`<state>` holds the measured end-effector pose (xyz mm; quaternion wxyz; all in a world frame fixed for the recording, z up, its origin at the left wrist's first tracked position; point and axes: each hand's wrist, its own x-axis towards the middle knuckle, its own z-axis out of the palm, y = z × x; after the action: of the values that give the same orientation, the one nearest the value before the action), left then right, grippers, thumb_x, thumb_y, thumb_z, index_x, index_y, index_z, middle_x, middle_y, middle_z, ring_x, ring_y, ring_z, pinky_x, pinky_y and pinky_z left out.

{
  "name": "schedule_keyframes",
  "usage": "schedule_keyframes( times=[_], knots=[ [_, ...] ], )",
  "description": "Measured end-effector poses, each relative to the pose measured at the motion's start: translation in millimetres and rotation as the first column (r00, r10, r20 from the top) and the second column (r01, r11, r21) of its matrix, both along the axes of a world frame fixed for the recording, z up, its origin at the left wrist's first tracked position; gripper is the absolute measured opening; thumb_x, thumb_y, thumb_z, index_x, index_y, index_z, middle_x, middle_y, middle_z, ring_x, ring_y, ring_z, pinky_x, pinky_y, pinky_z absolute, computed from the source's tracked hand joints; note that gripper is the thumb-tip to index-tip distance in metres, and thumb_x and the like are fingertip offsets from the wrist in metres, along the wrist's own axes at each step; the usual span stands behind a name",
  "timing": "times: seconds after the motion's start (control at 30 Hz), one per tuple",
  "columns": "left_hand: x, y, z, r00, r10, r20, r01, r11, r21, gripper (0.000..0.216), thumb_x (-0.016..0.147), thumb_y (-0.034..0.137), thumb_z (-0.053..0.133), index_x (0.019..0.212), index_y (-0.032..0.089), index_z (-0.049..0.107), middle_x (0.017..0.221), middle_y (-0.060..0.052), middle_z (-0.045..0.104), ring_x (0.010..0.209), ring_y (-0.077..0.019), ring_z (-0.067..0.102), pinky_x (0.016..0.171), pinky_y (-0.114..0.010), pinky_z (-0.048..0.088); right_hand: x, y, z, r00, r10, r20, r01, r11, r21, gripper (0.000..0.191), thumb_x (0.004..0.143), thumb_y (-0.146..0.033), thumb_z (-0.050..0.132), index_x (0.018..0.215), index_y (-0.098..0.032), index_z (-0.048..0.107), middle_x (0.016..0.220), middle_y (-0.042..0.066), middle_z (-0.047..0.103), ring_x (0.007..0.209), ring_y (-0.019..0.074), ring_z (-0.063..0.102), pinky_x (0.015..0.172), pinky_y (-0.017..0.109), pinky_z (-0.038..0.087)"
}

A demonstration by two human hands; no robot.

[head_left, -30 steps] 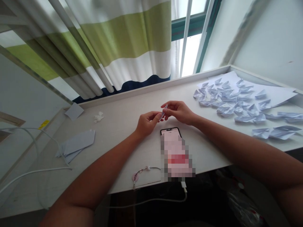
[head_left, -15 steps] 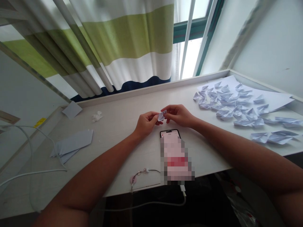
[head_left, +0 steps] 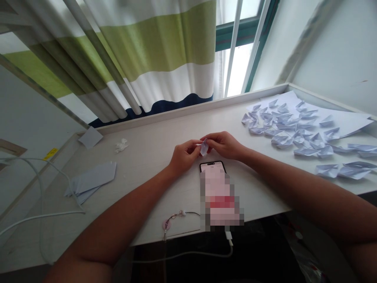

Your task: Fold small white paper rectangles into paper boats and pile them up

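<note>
A small folded piece of white paper point(head_left: 204, 147) is pinched between my two hands above the middle of the desk. My left hand point(head_left: 185, 155) grips its left side, fingers closed. From the right, my right hand point(head_left: 225, 144) holds its other edge between thumb and fingers. Fingers cover part of the paper, so its full shape is hidden. Just below the hands lies a phone point(head_left: 219, 196) with its screen lit and blurred out. Many folded paper boats point(head_left: 290, 125) are spread over the right side of the desk.
White sheets point(head_left: 347, 122) lie under the boats at the back right. A stack of paper pieces point(head_left: 94, 179), a single square sheet point(head_left: 90, 137) and a crumpled tissue point(head_left: 120, 146) are on the left. A white cable point(head_left: 182, 259) runs to the phone, near a beaded strap point(head_left: 166, 225).
Both hands have come closer together around the folded paper, which has turned more upright. The view has shifted slightly.
</note>
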<state>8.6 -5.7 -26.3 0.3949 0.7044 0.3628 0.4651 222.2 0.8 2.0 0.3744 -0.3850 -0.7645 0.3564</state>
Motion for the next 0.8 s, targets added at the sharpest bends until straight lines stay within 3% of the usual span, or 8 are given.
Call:
schedule_keyframes(
  times=[0.2, 0.4, 0.47, 0.6, 0.7, 0.8],
  knots=[
    [-1.1, 1.1, -4.1, 0.992, 0.061, -0.109, -0.045, 0.988, 0.147, 0.023, 0.095, 0.026, 0.068, 0.11, 0.019, 0.084, 0.085, -0.004, 0.084, 0.072, -0.0151, 0.077, 0.071, -0.027, 0.061, -0.7, 0.5, 1.7, 0.955, -0.119, 0.272, 0.055, 0.971, 0.231, 0.036, 0.099, -0.018, 0.055, 0.119, -0.015, 0.085, 0.094, 0.009, 0.085, 0.081, 0.0209, 0.077, 0.084, 0.036, 0.057],
    [-0.4, -1.7, -0.5, 0.995, 0.056, -0.085, -0.049, 0.995, 0.085, 0.023, 0.097, 0.027, 0.067, 0.112, 0.018, 0.083, 0.092, -0.007, 0.085, 0.074, -0.0177, 0.081, 0.072, -0.029, 0.065, -0.4, 0.5, -1.4, 0.954, -0.154, 0.256, 0.086, 0.962, 0.258, 0.045, 0.101, -0.019, 0.055, 0.141, -0.017, 0.076, 0.087, 0.006, 0.082, 0.075, 0.0198, 0.075, 0.08, 0.036, 0.058],
    [-0.4, -2.4, 1.0, 0.994, 0.067, -0.09, -0.06, 0.995, 0.077, 0.024, 0.096, 0.026, 0.068, 0.114, 0.017, 0.082, 0.092, -0.007, 0.085, 0.073, -0.0178, 0.081, 0.071, -0.028, 0.065, -0.4, 0.6, -1.7, 0.965, -0.184, 0.189, 0.131, 0.957, 0.26, 0.037, 0.099, -0.023, 0.06, 0.131, -0.017, 0.079, 0.087, 0.006, 0.082, 0.075, 0.0197, 0.075, 0.079, 0.036, 0.059],
    [-0.7, -2.3, 1.9, 0.992, 0.081, -0.1, -0.073, 0.994, 0.076, 0.027, 0.096, 0.025, 0.068, 0.118, 0.017, 0.081, 0.086, -0.006, 0.083, 0.07, -0.0165, 0.079, 0.068, -0.026, 0.064, -0.9, 0.3, -0.1, 0.967, -0.224, 0.125, 0.186, 0.948, 0.26, 0.018, 0.096, -0.03, 0.07, 0.092, -0.018, 0.082, 0.082, 0.006, 0.082, 0.074, 0.0206, 0.075, 0.077, 0.036, 0.06],
    [-1.0, -2.4, 2.7, 0.989, 0.087, -0.119, -0.073, 0.991, 0.111, 0.028, 0.096, 0.024, 0.07, 0.121, 0.018, 0.08, 0.084, -0.004, 0.082, 0.07, -0.0155, 0.078, 0.067, -0.024, 0.062, -2.1, -1.4, 1.2, 0.974, -0.202, 0.101, 0.174, 0.957, 0.233, 0.018, 0.095, -0.029, 0.07, 0.086, -0.019, 0.081, 0.081, 0.005, 0.082, 0.073, 0.0203, 0.077, 0.078, 0.036, 0.061],
    [-1.0, -3.4, 4.3, 0.983, 0.126, -0.137, -0.103, 0.982, 0.161, 0.023, 0.097, 0.027, 0.071, 0.117, 0.021, 0.082, 0.096, -0.006, 0.085, 0.078, -0.0166, 0.079, 0.068, -0.025, 0.062, -3.8, -3.6, 1.1, 0.982, -0.169, 0.082, 0.149, 0.967, 0.207, 0.017, 0.096, -0.028, 0.069, 0.087, -0.019, 0.081, 0.08, 0.005, 0.082, 0.075, 0.0202, 0.078, 0.08, 0.036, 0.062]
  ],
)
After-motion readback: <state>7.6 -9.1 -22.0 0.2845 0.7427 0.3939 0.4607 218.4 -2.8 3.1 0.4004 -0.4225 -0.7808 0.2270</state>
